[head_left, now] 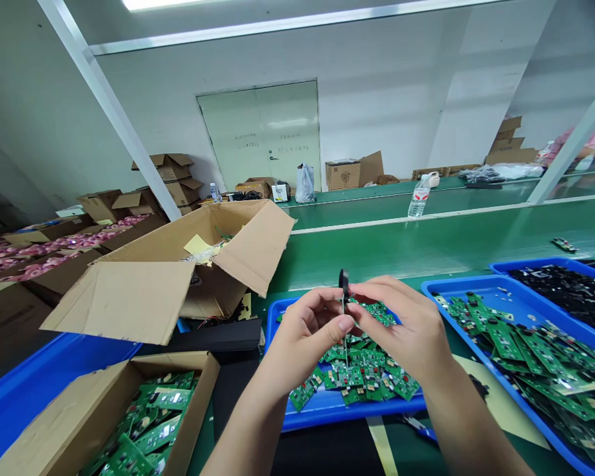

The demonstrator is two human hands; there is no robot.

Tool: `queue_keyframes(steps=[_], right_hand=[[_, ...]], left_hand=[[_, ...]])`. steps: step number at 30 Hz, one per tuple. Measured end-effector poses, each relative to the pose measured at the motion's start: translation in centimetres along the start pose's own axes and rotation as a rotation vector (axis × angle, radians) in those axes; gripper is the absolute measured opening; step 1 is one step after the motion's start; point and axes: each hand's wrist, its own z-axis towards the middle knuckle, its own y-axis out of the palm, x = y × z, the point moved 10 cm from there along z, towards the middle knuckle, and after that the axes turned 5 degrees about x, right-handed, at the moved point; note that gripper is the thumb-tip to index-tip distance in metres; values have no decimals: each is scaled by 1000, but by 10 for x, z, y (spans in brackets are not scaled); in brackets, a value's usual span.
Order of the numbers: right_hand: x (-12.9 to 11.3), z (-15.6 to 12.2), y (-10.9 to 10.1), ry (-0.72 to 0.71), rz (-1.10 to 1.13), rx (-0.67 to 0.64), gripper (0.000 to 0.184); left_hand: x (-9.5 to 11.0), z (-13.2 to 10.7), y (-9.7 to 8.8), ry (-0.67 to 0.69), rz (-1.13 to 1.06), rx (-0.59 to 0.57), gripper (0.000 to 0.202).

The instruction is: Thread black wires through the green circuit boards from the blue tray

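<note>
**Left hand (305, 340) and right hand (401, 327) pinch a black part (344, 284) above a blue tray (352, 415)**

There is one black part, small and standing on edge, with a thin metal pin (346, 347) running down from it between the hands. Both hands are closed narrowly on it: the right fingertips (364, 294) bear on it from the right, while the left thumb (346, 322) sits just below it. Both forearms rise from the bottom edge, wrists bent inward.

Four blue trays show. The one under the hands holds a heap of green boards (361, 370). The tray to the right (476, 291) holds more boards (525, 350), and the one behind it (540, 262) holds a mass of small black pieces (570, 291). The fourth (30, 390) sits at lower left beside a cardboard box (198, 390) packed with boards (153, 413).

A second, larger cardboard box (248, 244) stands open beyond, flaps up. One loose board (564, 244) lies on the green worktop (377, 258). Farther along stands one water bottle (419, 198), and a co-worker's pink sleeve (568, 145) shows at upper right.
</note>
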Motion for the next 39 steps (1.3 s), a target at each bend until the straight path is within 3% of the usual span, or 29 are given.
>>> queue_keyframes(steps=[8,13,16,22,32,39], right_hand=[[-1,1,4,-8,11,46,11],[32,-5,21,321,267,-157,11],[43,-9,21,437,359,-163,15],[37,-4,9,380,272,-79,13],[26,-5,14,337,363,-103,11],[22,-8,14,275,458,-358,28]], left_hand=[[-7,3,-3,-14,28,28,40],[-16,6,-8,-73,-10,52,46],[-16,7,-6,-70,3,44,44],[-11,7,-5,-16,110,59,34],[-5,8,-17,51,135,162,34],[9,6,-22,242,144,193,34]])
